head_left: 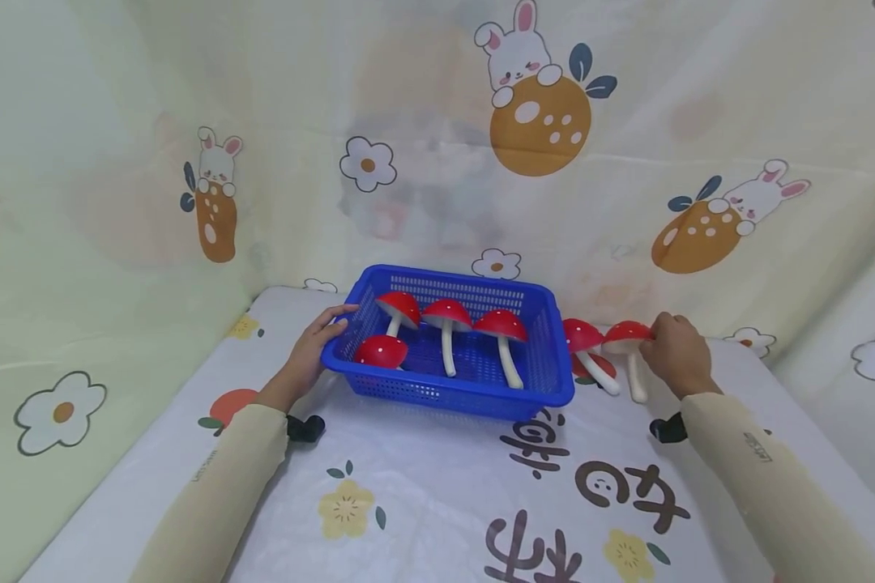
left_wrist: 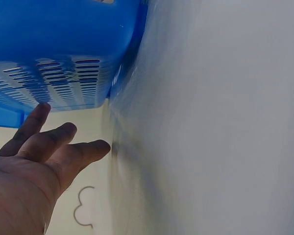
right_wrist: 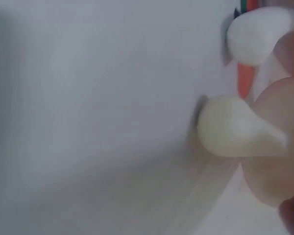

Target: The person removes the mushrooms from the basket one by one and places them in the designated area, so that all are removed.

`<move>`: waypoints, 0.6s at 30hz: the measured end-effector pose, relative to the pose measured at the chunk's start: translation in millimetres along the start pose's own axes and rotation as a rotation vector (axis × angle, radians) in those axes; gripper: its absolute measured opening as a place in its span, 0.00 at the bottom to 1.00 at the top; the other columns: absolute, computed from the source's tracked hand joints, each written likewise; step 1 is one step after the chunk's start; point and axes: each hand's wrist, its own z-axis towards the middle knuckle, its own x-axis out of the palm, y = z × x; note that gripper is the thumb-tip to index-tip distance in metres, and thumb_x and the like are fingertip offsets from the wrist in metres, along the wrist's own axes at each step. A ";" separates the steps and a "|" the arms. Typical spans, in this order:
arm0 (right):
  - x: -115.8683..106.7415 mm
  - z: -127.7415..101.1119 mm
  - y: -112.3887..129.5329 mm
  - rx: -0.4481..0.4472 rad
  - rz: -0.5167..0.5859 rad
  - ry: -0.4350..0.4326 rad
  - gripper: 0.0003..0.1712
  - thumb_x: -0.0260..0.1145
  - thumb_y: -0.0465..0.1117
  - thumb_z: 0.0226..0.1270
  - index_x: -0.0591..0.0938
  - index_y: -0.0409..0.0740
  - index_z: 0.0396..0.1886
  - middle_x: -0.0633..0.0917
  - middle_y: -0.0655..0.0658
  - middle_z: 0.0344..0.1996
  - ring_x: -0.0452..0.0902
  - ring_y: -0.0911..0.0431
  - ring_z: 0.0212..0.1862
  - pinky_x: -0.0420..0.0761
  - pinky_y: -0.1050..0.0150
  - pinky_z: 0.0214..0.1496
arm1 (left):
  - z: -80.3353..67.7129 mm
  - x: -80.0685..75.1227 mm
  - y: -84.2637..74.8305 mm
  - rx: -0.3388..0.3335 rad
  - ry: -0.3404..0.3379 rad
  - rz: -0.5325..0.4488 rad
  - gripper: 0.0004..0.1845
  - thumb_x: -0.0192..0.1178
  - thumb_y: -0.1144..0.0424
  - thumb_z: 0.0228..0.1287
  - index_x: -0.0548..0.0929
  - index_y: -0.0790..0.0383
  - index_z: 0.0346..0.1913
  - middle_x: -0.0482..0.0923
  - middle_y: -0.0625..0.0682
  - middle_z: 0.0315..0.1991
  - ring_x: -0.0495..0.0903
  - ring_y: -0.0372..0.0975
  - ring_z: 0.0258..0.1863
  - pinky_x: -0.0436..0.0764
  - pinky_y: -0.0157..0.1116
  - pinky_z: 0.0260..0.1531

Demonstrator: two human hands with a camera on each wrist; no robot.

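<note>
A blue plastic basket (head_left: pixel 448 392) with slotted walls stands on the table, several red-capped, white-stemmed toy mushrooms (head_left: pixel 448 314) lying inside. My left hand (head_left: pixel 308 354) is at the basket's left end, fingertips at its rim. In the left wrist view its fingers (left_wrist: pixel 46 142) are extended and spread beside the slotted wall. To the right of the basket, my right hand (head_left: pixel 675 354) pinches the cap edge of a toy mushroom (head_left: pixel 633 334). Its pale stem (right_wrist: pixel 230 128) points toward the right wrist camera. Another toy mushroom (head_left: pixel 580 334) lies between it and the basket.
A white printed cloth (head_left: pixel 423 502) with flowers, fruit and dark lettering covers the table. Behind it hangs a pale curtain (head_left: pixel 423 219) with rabbit and flower prints, closing off the back and sides. The basket stands near the table's back edge.
</note>
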 end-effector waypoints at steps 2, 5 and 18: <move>-2.7 -3.0 3.5 0.017 -0.003 0.013 0.21 0.71 0.38 0.58 0.73 0.31 0.45 0.78 0.30 0.40 0.78 0.40 0.36 0.85 0.44 0.42 | 0.6 -0.3 0.6 -0.005 -0.006 0.000 0.23 0.44 0.49 0.76 0.66 0.40 0.71 0.50 0.54 0.78 0.57 0.57 0.75 0.71 0.55 0.65; -6.7 -8.6 9.0 0.028 -0.022 0.016 0.25 0.73 0.38 0.54 0.72 0.32 0.47 0.77 0.29 0.42 0.78 0.41 0.35 0.85 0.43 0.40 | 0.5 -0.6 1.0 -0.006 -0.006 0.000 0.23 0.45 0.49 0.76 0.66 0.39 0.71 0.51 0.53 0.78 0.57 0.57 0.75 0.71 0.55 0.65; -43.5 -28.2 36.8 -0.037 -0.075 0.053 0.25 0.73 0.40 0.54 0.78 0.31 0.50 0.78 0.27 0.45 0.76 0.37 0.42 0.86 0.47 0.32 | -0.3 0.6 -1.8 -0.004 0.009 -0.015 0.25 0.43 0.49 0.77 0.64 0.42 0.73 0.49 0.54 0.79 0.55 0.57 0.76 0.68 0.56 0.67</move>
